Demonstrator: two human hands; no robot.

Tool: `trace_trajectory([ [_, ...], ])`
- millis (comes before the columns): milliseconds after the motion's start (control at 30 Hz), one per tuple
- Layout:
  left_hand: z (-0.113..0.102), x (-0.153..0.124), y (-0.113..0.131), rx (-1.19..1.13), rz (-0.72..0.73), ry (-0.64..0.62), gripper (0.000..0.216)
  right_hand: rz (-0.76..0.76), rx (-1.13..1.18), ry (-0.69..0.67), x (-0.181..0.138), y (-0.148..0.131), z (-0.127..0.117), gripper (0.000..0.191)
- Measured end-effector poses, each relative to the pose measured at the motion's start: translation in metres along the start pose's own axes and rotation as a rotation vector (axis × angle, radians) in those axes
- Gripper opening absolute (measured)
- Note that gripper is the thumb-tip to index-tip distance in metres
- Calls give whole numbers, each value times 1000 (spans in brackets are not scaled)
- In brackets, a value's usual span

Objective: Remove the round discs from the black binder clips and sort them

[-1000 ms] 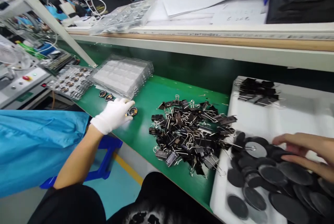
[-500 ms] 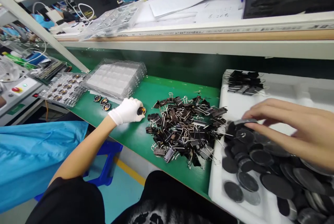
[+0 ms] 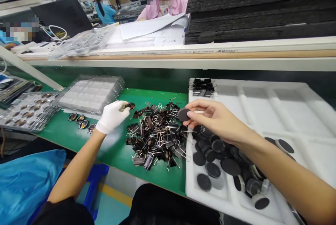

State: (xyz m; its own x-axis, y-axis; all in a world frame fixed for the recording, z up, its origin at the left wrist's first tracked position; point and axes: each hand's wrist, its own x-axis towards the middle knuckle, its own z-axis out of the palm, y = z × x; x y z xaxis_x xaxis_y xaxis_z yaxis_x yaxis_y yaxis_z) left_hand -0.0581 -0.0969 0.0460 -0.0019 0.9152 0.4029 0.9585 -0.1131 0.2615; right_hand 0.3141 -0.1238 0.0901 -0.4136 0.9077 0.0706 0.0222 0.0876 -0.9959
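My left hand (image 3: 111,117), in a white glove, is closed on a small round dark-rimmed part (image 3: 130,106), tilted at the fingertips above the green table. My bare right hand (image 3: 210,114) pinches a black round disc (image 3: 183,114) between thumb and fingers, over the tray's left edge. Between the hands lies a heap of black binder clips (image 3: 160,137) with silver wire handles. Beneath my right hand and forearm, many loose black discs (image 3: 231,167) fill part of the white foam tray (image 3: 262,104). Several round amber-centred parts (image 3: 80,119) lie left of my glove.
Clear plastic trays (image 3: 90,92) are stacked at the back left, beside trays holding round parts (image 3: 28,113). More binder clips (image 3: 202,86) sit in the foam tray's far corner. A shelf edge (image 3: 162,64) crosses above the table, bearing papers and black foam sheets (image 3: 257,8).
My right hand has lifted the black disc from the pile and brought it left toward the clips. My left hand has raised the round part off the table. The view has tilted up and shifted right.
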Motion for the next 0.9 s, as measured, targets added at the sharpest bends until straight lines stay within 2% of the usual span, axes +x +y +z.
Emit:
trace_trajectory([
  [67,-10,1,39,-234,-88,-10,30,-65,-19,18,-2,2,2,25],
  [133,-20,2,83,-515,-114,-118,31,-194,-102,98,-5,4,4,18],
  [200,-28,4,122,-686,-57,-230,30,-443,-278,236,-9,6,6,10],
  [233,-30,6,139,-749,-22,-292,29,-609,-394,311,-11,7,6,12],
  [333,-31,12,172,-894,58,-459,28,-1055,-733,452,-13,12,1,31],
  [400,-28,17,182,-958,94,-538,30,-1177,-893,467,-11,15,-4,38],
  [533,-22,20,182,-1018,142,-595,36,-1203,-1072,415,-7,18,-10,39],
  [633,-21,20,176,-1044,171,-649,43,-1173,-1096,351,-5,17,-10,37],
  [767,-24,20,171,-965,227,-724,52,-1044,-997,223,-3,18,-10,39],
  [833,-24,21,170,-857,242,-697,50,-993,-887,142,-2,19,-10,43],
  [900,-20,21,170,-754,261,-643,48,-943,-765,130,-2,20,-8,40],
])
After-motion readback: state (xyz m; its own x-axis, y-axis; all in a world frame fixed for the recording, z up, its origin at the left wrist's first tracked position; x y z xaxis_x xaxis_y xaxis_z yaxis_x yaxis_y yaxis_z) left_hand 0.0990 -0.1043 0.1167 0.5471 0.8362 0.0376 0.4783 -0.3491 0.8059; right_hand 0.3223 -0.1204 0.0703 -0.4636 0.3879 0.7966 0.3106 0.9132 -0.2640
